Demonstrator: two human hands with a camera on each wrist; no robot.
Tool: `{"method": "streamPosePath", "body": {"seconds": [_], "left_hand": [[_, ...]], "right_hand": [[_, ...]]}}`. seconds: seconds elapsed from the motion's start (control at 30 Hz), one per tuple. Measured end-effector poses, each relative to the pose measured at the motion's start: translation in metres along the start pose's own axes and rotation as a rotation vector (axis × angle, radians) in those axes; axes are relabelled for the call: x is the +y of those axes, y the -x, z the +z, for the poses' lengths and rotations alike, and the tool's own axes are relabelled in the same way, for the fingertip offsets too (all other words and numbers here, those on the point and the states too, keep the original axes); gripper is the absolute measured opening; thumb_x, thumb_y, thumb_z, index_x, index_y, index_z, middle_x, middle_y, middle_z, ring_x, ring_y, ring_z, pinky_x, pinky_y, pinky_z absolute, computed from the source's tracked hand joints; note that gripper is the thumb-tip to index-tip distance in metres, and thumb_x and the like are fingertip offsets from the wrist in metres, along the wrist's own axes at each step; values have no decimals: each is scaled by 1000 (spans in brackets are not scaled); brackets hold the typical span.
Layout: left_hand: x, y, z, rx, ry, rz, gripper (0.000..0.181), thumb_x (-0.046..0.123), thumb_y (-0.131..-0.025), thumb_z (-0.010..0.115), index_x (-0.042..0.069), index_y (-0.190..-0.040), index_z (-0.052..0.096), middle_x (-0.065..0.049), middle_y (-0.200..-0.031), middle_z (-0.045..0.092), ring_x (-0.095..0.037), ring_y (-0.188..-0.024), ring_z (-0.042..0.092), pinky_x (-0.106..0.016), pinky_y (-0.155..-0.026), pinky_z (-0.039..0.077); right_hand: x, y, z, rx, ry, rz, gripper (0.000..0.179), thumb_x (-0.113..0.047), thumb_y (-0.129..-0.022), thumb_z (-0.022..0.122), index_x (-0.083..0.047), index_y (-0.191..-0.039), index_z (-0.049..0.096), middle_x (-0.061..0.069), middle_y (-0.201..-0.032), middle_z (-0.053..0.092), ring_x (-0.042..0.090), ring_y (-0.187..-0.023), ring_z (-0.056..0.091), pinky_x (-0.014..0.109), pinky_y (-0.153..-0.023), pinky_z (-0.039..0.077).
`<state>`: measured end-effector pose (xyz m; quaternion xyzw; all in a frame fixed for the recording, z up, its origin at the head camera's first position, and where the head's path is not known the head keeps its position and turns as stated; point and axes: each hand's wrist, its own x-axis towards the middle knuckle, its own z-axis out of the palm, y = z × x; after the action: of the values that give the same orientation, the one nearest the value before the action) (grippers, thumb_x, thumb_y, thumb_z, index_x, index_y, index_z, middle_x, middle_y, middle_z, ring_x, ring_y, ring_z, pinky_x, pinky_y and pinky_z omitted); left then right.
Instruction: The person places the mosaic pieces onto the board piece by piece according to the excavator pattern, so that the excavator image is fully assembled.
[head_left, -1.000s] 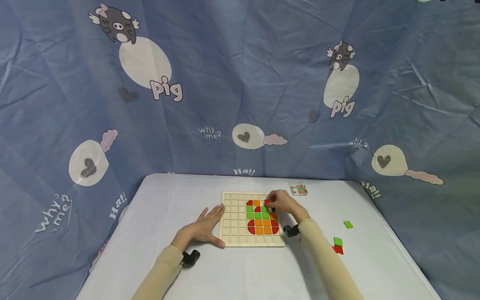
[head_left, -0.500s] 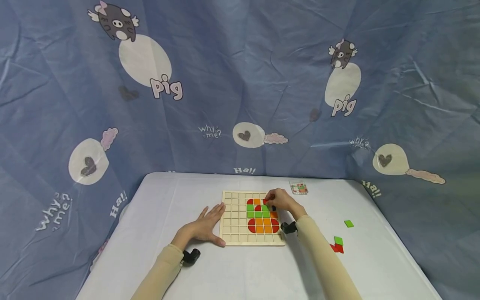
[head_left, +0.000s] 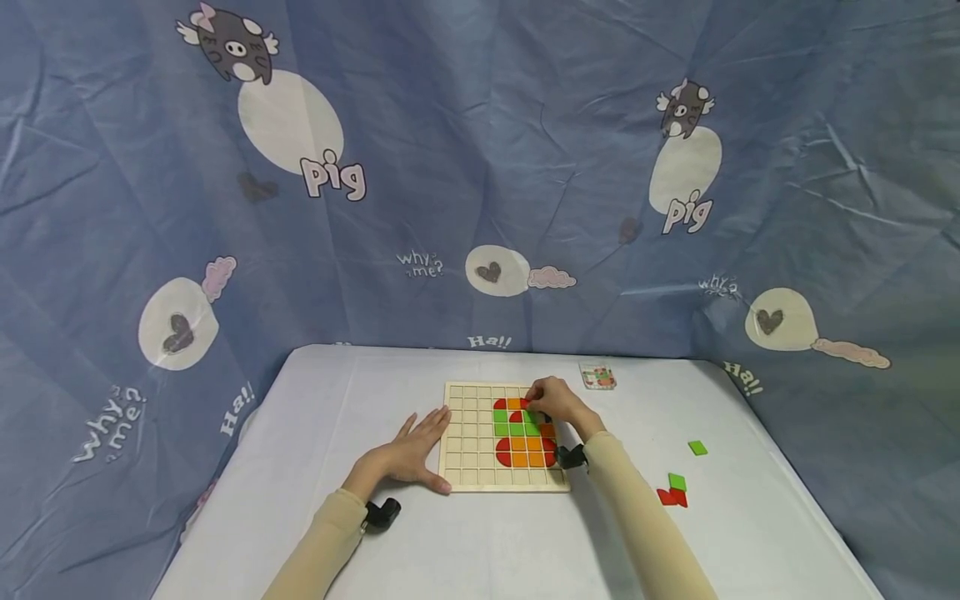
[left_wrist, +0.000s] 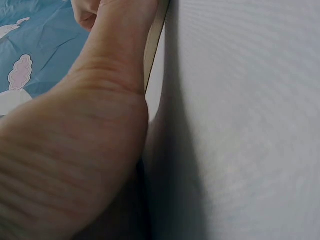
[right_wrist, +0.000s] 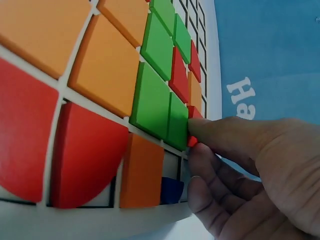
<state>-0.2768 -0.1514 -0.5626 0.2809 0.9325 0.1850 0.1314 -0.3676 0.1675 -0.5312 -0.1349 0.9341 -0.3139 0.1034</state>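
A pale wooden grid board (head_left: 465, 450) lies on the table with red, orange and green tiles set in its right part. My left hand (head_left: 408, 454) rests spread at the board's left edge, thumb and fingers touching it; in the left wrist view the palm (left_wrist: 85, 140) fills much of the picture. At the board's upper right, my right hand (head_left: 558, 398) pinches a red tile (head_left: 525, 403) beside an orange one. The right wrist view shows the fingers partly covering that red tile (right_wrist: 193, 112). A dark blue piece (right_wrist: 171, 190) sits in a cell below the hand.
Right of the board lie a green tile (head_left: 697, 447), another green tile (head_left: 677, 482) and some red tiles (head_left: 667, 497). A pattern card (head_left: 597, 377) lies behind the right hand. A blue printed cloth (head_left: 420, 167) hangs behind the table.
My right hand has shifted slightly left, bringing the red tile down from above the board to beside the orange tile. The left hand has stayed at the board's edge.
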Motion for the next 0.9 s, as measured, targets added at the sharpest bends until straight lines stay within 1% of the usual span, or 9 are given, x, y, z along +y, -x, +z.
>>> {"method": "streamPosePath", "body": {"seconds": [0.07, 0.2, 0.3, 0.5, 0.57, 0.77, 0.9], "left_hand": [[0, 0, 0, 1, 4, 0, 133, 77, -62, 70, 6, -155, 6, -8, -164, 1, -26, -152, 1, -55, -121, -3], [1, 2, -1, -3, 9, 3, 133, 77, -62, 70, 6, -155, 6, -8, -164, 1, -26, -152, 1, -55, -121, -3], [1, 2, -1, -3, 10, 4, 133, 77, -62, 70, 6, -155, 6, -9, -164, 2, -26, -152, 1, -55, -121, -3], [-1, -1, -1, -7, -7, 0, 133, 77, -63, 70, 7, -155, 3, -8, -164, -1, -25, -152, 0, -54, -121, -3], [-1, -1, -1, -1, -4, -1, 133, 76, -63, 70, 7, -155, 5, -8, -164, 0, -25, -152, 0, -54, -121, -4], [-2, -1, 1, -7, -2, -7, 133, 77, -62, 70, 7, -156, 5, -7, -164, 0, -24, -152, 0, -54, -121, -4], [-1, -1, 1, -11, -7, -17, 133, 76, -62, 70, 8, -156, 4, -6, -164, -1, -24, -152, -1, -53, -121, -5]], "right_hand": [[-1, 0, 0, 4, 2, 3, 6, -13, -85, 73, -9, -89, 71, -1, -81, 69, 10, -69, 57, 23, -63, 49], [-1, -1, 1, 19, 5, 10, 9, -19, -85, 74, -11, -87, 70, -1, -82, 68, 11, -71, 56, 24, -64, 47], [0, -2, 3, 36, 5, -7, 10, -21, -85, 74, -12, -87, 69, -3, -81, 67, 11, -71, 56, 24, -65, 48], [1, -3, 0, 38, 29, -45, 5, -16, -87, 72, -13, -90, 71, -3, -81, 68, 10, -71, 58, 26, -68, 50], [2, -2, 0, 40, 31, -50, 5, -16, -86, 72, -12, -90, 71, -3, -81, 68, 10, -71, 58, 26, -67, 51], [0, 0, 3, 36, 8, -8, 4, -15, -87, 71, -11, -88, 71, -1, -81, 68, 10, -70, 57, 24, -64, 50], [-2, 1, 3, 43, 6, 4, 4, -15, -88, 71, -11, -88, 70, 0, -81, 67, 11, -71, 56, 24, -64, 50]]}}
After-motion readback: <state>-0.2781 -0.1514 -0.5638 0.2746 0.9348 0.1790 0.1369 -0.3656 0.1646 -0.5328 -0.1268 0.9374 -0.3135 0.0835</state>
